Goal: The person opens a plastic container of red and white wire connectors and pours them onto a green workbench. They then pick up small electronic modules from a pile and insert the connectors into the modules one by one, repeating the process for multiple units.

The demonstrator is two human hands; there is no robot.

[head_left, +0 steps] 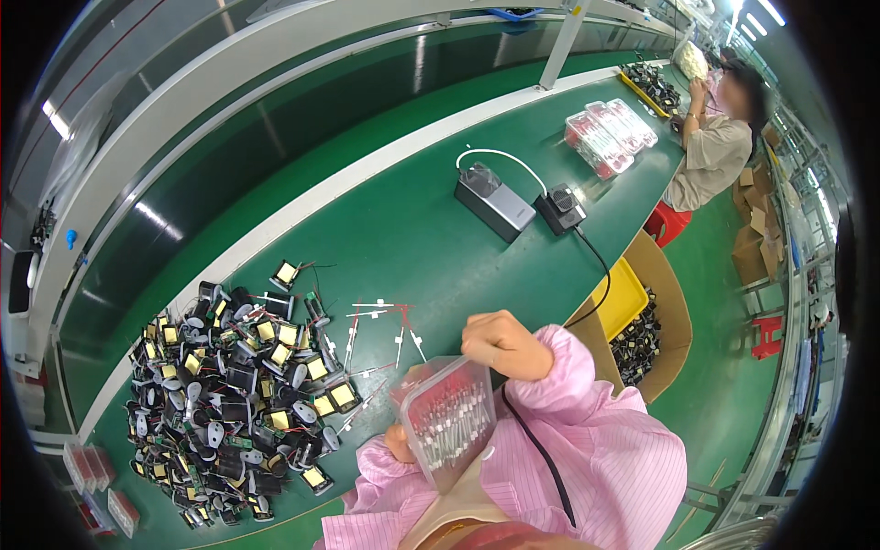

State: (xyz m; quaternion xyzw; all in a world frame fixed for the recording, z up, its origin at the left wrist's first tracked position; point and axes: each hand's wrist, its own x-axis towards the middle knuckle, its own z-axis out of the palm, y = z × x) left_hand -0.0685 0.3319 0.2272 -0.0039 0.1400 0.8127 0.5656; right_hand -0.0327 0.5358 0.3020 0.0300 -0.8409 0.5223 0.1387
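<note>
A clear plastic box point(410, 423) is tilted up against my body. Inside it lie rows of thin white-and-red parts point(451, 429), perhaps small wired leads. My left hand point(398, 444) grips the box's left side, its fingers partly hidden. Over the upper right corner of the box, my right hand point(502, 343) is closed on the rim. A few loose white-and-red wired pieces point(401, 337) lie on the green table just beyond the box. To the left spreads a large heap of black electronic assemblies point(234, 399) with yellow pads and wires.
Further along the green table point(403, 238) are a grey power bank point(495, 206), a black cabled device point(560, 209) and clear boxes point(609, 137). A co-worker point(720, 147) sits at the far right. A carton point(674, 325) with a yellow tray point(623, 298) stands by my right.
</note>
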